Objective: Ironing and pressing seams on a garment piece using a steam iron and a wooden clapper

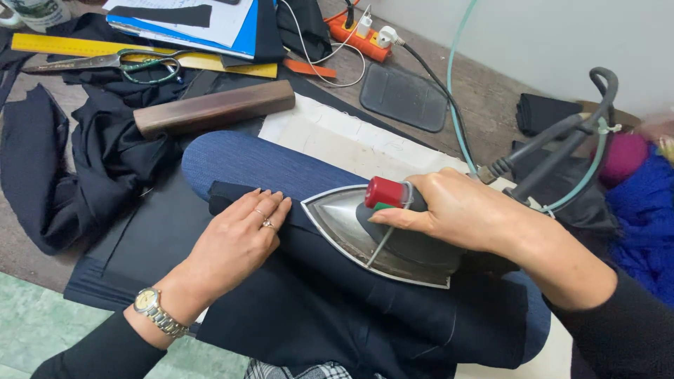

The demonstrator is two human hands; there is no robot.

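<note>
Pressing dark fabric (337, 309) on a blue padded ham (246, 161): right hand (456, 214) wraps the iron (379, 235) handle, left hand (239, 242) lies flat, holding nothing; advancing likely requires keeping fingers clear.

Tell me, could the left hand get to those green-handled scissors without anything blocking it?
Probably yes. The left hand rests flat on the dark fabric, holding nothing, and the scissors lie uncovered on the yellow ruler farther up the table. Only loose black cloth and a wooden block lie between, both low.
</note>
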